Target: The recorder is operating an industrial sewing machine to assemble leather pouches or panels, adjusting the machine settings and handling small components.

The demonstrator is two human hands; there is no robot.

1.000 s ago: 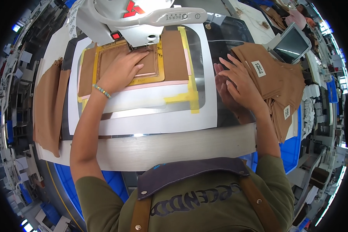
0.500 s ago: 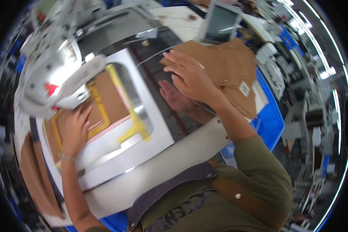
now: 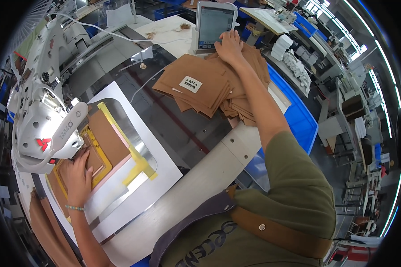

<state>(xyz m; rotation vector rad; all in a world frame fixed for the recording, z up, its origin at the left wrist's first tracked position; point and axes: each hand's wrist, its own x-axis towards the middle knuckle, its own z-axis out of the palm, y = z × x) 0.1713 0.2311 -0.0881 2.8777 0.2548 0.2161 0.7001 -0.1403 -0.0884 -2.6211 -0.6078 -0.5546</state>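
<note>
My left hand [image 3: 78, 178] lies flat with fingers stretched on a brown fabric piece [image 3: 111, 138], at the yellow frame [image 3: 106, 163]. Its fingertips reach close to the white sewing machine head [image 3: 53, 133], which hides the needle area. My right hand [image 3: 231, 48] is raised at the lower right of a control panel screen [image 3: 214, 24], fingers apart and nothing held; whether a fingertip presses the screen, I cannot tell. Below that hand spreads a stack of brown fabric pieces [image 3: 211, 80], the top one bearing a white label [image 3: 190, 84].
Around the yellow frame lies a white sheet [image 3: 165, 175] with yellow tape. A blue bin [image 3: 300, 118] stands right of the table. Long brown pieces [image 3: 47, 227] hang at the left edge. A white cable [image 3: 140, 91] crosses the dark tabletop.
My right hand has gone from above the dark tabletop, beside the brown stack, up to the control panel. The left hand stays on the fabric. The whole view has shifted.
</note>
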